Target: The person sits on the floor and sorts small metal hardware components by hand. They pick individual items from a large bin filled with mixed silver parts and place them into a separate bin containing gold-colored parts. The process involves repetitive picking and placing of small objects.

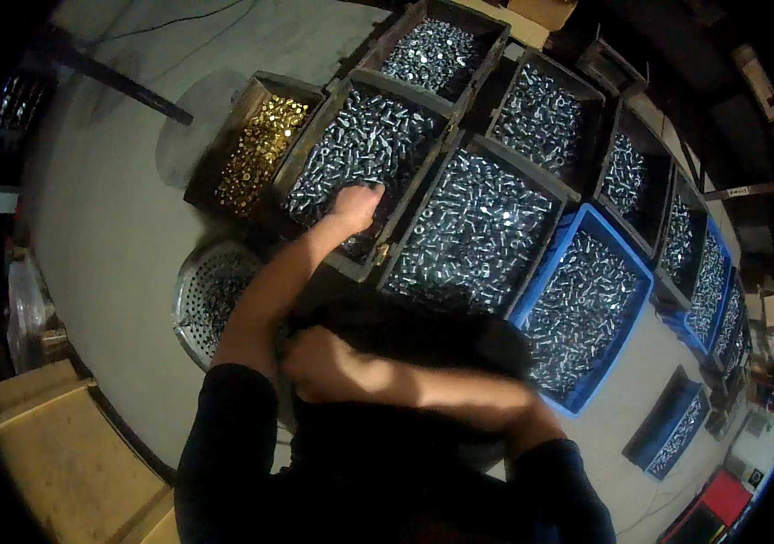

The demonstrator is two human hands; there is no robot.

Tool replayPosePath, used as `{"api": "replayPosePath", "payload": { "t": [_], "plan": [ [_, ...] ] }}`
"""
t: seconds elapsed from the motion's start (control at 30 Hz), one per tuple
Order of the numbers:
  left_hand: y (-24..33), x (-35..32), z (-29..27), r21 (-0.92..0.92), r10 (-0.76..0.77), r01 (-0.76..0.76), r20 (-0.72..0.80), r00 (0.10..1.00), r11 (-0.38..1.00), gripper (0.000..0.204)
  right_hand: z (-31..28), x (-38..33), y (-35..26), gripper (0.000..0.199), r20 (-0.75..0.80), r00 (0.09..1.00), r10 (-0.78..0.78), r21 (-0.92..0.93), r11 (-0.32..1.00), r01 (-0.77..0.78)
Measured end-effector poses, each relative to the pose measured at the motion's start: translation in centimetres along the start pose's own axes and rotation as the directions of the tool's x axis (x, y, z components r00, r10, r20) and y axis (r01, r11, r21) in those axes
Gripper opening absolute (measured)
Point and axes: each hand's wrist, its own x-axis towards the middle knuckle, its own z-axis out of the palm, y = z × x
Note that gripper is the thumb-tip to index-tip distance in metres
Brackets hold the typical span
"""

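My left hand is closed at the near end of a dark bin heaped with small silver metal fittings. Its fingertips are turned away, so what they hold, if anything, is hidden. Across my body reaches the right forearm, and my right hand is curled closed beside the left forearm. Nothing shows clearly between its fingers. Left of the left forearm stands a round perforated metal basket with dark small parts inside, partly covered by that arm.
A bin of gold-coloured parts adjoins on the left. More dark bins of silver fittings and a blue crate spread to the right. A small blue tray lies on the floor farther right. Cardboard is at lower left.
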Motion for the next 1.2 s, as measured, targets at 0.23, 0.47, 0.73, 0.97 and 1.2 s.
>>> {"api": "replayPosePath", "payload": {
  "t": [0.23,0.47,0.73,0.97,1.2],
  "plan": [
    [-1.5,-0.3,0.3,-0.110,0.105,-0.114,-0.084,0.991,0.987,0.039,0.0,-0.1,0.3,0.010,-0.005,1.000,0.024,0.054,0.998,-0.023],
    [-6.5,-10.2,-3.7,-0.622,-0.304,0.012,-0.367,0.879,0.783,0.033,0.7,-0.1,0.4,0.009,-0.044,0.998,0.042,0.065,0.997,-0.039],
    [-12.5,-29.8,4.2,-0.377,-0.413,0.381,-0.006,0.911,0.844,0.043,0.7,0.0,0.4,0.012,-0.022,0.999,0.033,0.054,0.998,-0.032],
    [-11.7,-24.6,0.4,-0.245,-0.354,0.313,-0.143,0.924,0.917,0.037,1.8,-0.1,0.4,0.009,-0.169,0.985,-0.040,-0.040,0.999,0.034],
    [-3.9,-2.0,-4.1,-0.309,0.050,-0.146,-0.299,0.953,0.940,0.033,0.7,0.0,0.2,0.016,-0.015,1.000,-0.014,-0.049,0.999,0.013]
  ]
}}
